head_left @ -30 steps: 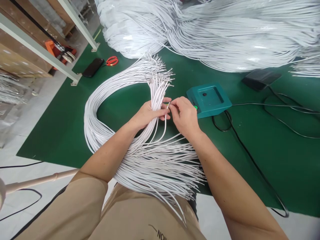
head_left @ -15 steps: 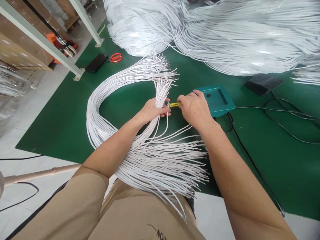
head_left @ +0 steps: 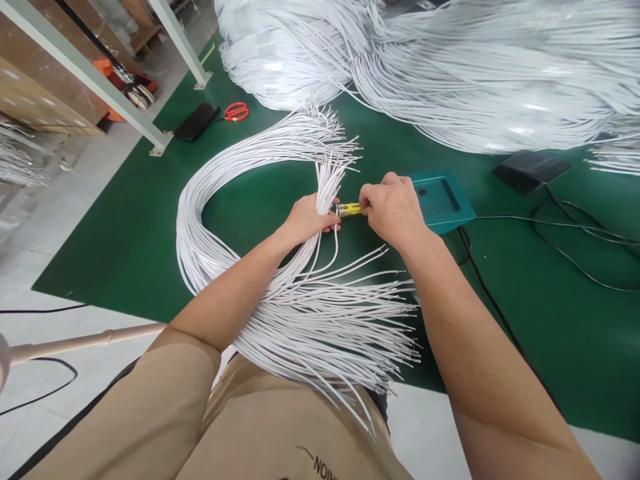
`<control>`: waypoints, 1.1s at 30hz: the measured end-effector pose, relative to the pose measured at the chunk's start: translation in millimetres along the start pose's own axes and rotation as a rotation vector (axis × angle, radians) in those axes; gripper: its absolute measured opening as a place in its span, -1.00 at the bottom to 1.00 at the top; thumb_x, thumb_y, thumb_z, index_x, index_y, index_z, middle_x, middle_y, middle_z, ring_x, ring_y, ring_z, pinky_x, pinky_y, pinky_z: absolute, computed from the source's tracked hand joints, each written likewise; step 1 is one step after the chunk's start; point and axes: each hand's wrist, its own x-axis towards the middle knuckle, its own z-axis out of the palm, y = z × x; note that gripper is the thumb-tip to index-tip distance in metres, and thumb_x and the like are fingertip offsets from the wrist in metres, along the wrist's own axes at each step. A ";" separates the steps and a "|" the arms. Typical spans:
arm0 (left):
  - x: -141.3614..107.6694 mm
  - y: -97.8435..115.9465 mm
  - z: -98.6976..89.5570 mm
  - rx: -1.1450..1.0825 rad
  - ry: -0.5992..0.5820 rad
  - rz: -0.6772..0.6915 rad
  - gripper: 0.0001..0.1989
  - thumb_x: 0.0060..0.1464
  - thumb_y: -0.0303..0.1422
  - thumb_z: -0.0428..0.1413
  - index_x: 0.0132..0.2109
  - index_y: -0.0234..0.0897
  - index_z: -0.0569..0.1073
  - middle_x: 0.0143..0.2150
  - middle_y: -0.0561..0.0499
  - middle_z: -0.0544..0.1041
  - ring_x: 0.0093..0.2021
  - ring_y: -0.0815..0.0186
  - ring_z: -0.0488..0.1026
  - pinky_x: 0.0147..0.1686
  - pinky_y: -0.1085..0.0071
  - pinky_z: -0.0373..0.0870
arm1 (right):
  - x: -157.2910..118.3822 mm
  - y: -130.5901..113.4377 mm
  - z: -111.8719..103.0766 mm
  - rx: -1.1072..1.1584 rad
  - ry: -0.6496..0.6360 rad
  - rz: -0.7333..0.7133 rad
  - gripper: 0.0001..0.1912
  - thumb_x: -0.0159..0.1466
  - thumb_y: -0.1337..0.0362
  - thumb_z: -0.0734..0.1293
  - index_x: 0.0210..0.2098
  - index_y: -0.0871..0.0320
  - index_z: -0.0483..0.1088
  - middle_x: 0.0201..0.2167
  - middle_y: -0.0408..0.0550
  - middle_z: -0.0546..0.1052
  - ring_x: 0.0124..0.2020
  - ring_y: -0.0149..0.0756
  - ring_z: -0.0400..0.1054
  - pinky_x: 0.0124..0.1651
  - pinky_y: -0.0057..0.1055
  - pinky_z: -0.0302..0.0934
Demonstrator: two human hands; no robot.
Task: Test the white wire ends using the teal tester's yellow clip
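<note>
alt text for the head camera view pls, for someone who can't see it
A person's left hand grips a bunch of white cables over a green table, while the right hand holds a yellow tool at that hand's fingertips. A teal box sits behind the right hand, and a larger heap of white cables lies across the far side.

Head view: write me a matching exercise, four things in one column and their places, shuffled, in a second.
1. Red-handled scissors
2. Yellow tool
3. Teal box
4. Upright bunch of white cables

A. In the fingers of the right hand
B. Beside the flat black object
C. In the left hand
D. Partly hidden by the right hand

Pairs: 1-B, 2-A, 3-D, 4-C
</note>
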 end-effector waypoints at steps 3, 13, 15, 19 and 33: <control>0.4 0.2 1.0 0.042 0.008 -0.008 -0.56 -0.17 -0.48 0.25 -0.05 -0.37 0.46 -0.46 0.04 0.58 -0.48 0.35 0.53 -0.40 0.44 0.48 | 0.1 -1.4 -1.5 -0.001 -0.011 0.008 -0.79 0.17 0.48 0.22 -0.36 0.20 0.49 -0.46 0.08 0.49 -0.16 -0.04 0.26 -0.10 -0.15 0.08; 3.5 -6.8 -3.7 0.050 -0.008 0.035 -0.57 -0.20 -0.42 0.28 -0.09 -0.36 0.51 -0.46 0.00 0.59 -0.49 0.30 0.51 -0.36 0.37 0.47 | -30.5 15.3 6.5 -0.011 0.316 0.191 -0.57 0.35 0.24 0.17 0.18 0.23 0.26 0.23 0.25 0.30 0.31 0.17 -0.02 0.24 0.36 -0.35; 2.4 -6.4 -6.4 0.037 -0.007 0.032 -0.57 -0.21 -0.42 0.29 -0.10 -0.37 0.51 -0.46 0.00 0.59 -0.48 0.30 0.51 -0.34 0.35 0.48 | -32.6 18.1 9.0 -0.006 0.301 0.206 -0.54 0.36 0.23 0.16 0.21 0.25 0.22 0.23 0.29 0.29 0.32 0.17 -0.02 0.25 0.34 -0.35; -4.7 -0.1 -11.4 -0.049 -0.006 0.018 -0.52 -0.18 -0.43 0.28 -0.03 -0.37 0.46 -0.43 0.00 0.58 -0.44 0.32 0.53 -0.33 0.39 0.46 | -33.3 19.0 8.9 0.051 0.322 0.185 -0.58 0.37 0.24 0.16 0.18 0.24 0.28 0.20 0.30 0.33 0.30 0.11 0.02 0.29 0.20 -0.35; -13.4 9.6 -10.5 -0.325 -0.082 0.106 -0.44 -0.22 -0.37 0.36 -0.02 -0.37 0.42 -0.22 -0.04 0.59 -0.19 0.32 0.54 -0.08 0.37 0.41 | -56.2 -47.7 -23.2 0.356 -0.220 -0.364 -0.81 0.29 0.35 0.27 -0.38 0.19 0.52 -0.40 0.05 0.54 -0.22 -0.16 0.34 -0.20 -0.30 0.20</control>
